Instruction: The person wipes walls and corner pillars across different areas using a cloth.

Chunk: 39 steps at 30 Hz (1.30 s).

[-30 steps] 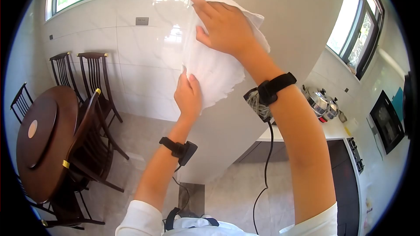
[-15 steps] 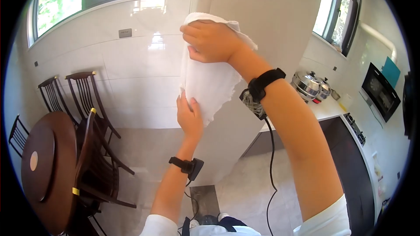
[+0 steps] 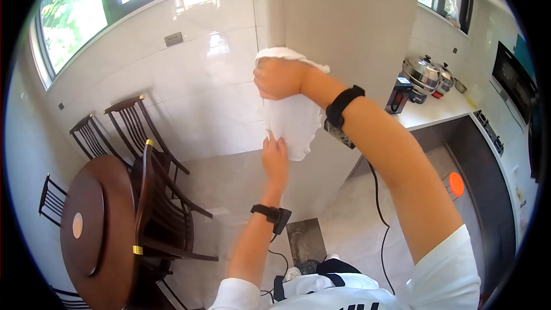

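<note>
A white cloth (image 3: pixel 294 123) with a ragged edge hangs upright in front of the beige wall panel. My right hand (image 3: pixel 280 78) is closed on its upper part, with a fold of cloth showing above the knuckles. Lower down, my left hand (image 3: pixel 275 159) pinches the cloth near its left edge, thumb and fingers close together. Each wrist wears a black strap: a right strap (image 3: pixel 344 105) and a left strap (image 3: pixel 267 211), both with a device attached. Part of the cloth is hidden behind my right hand.
At left stand a round dark wooden table (image 3: pixel 117 206) and several chairs (image 3: pixel 152 195). To the right, a counter (image 3: pixel 427 113) carries steel pots (image 3: pixel 423 74). Black cables (image 3: pixel 381 206) run down from my wrists. A dark mat (image 3: pixel 306 241) lies by my feet.
Both hands and the cloth have shifted right and my right hand sits lower in view. The two hands are closer together. The camera view has tilted, showing more of the floor.
</note>
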Motion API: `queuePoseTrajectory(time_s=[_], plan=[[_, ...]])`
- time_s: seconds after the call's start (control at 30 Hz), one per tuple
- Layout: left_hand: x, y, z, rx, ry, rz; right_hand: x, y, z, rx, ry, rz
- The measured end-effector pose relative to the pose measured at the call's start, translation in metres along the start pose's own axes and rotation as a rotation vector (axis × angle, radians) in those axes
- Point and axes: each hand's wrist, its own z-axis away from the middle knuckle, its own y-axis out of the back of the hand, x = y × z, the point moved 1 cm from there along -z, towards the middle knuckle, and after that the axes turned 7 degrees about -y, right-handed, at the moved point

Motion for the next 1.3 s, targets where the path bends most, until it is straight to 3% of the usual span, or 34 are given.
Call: queuePoseTrajectory(time_s=[0.2,0.4,0.53,0.67,0.7,0.73,0.77,0.83,0.87,0.97,1.03,1.13,1.23,1.3], plan=[[-0.013,-0.018,0.028,0.09,0.053,0.01,-0.019,-0.019,0.008,-0.093,0.112,0.113],[-0.001,-0.021,0.039,0.168,0.114,0.026,-0.024,-0.016,0.009,-0.031,0.135,0.154],[-0.031,-0.03,0.061,0.028,0.188,-0.03,-0.06,-0.054,0.025,0.099,0.087,0.191],[-0.044,-0.006,0.09,-0.266,0.209,-0.088,-0.133,-0.112,0.075,-0.033,0.086,0.034],[-0.051,-0.001,0.096,-0.361,0.199,-0.136,-0.147,-0.106,0.084,-0.235,0.059,-0.056],[-0.059,0.004,0.098,-0.461,0.196,-0.189,-0.154,-0.098,0.095,-0.171,0.096,0.01],[-0.055,0.009,0.092,-0.365,0.131,-0.177,-0.156,-0.093,0.104,-0.109,0.125,0.066],[-0.031,0.023,0.097,-0.205,0.013,-0.147,-0.145,-0.079,0.114,-0.179,-0.185,-0.506],[-0.009,0.035,0.08,-0.242,0.009,-0.083,-0.143,-0.071,0.119,-0.226,-0.331,-0.802],[0.027,0.04,0.041,-0.098,-0.188,-0.116,-0.115,-0.043,0.122,0.042,-0.378,-0.648],[0.06,0.04,0.004,-0.027,-0.328,-0.141,-0.085,-0.019,0.122,-0.035,-0.464,-0.6],[0.111,0.037,-0.054,0.069,-0.532,-0.215,-0.028,0.018,0.127,0.178,-0.662,-0.434],[0.179,0.033,-0.103,0.125,-0.568,-0.207,0.026,0.067,0.146,0.512,-0.751,-0.055],[0.207,0.018,-0.125,0.14,-0.589,-0.215,0.061,0.082,0.17,0.6,-0.865,0.026]])
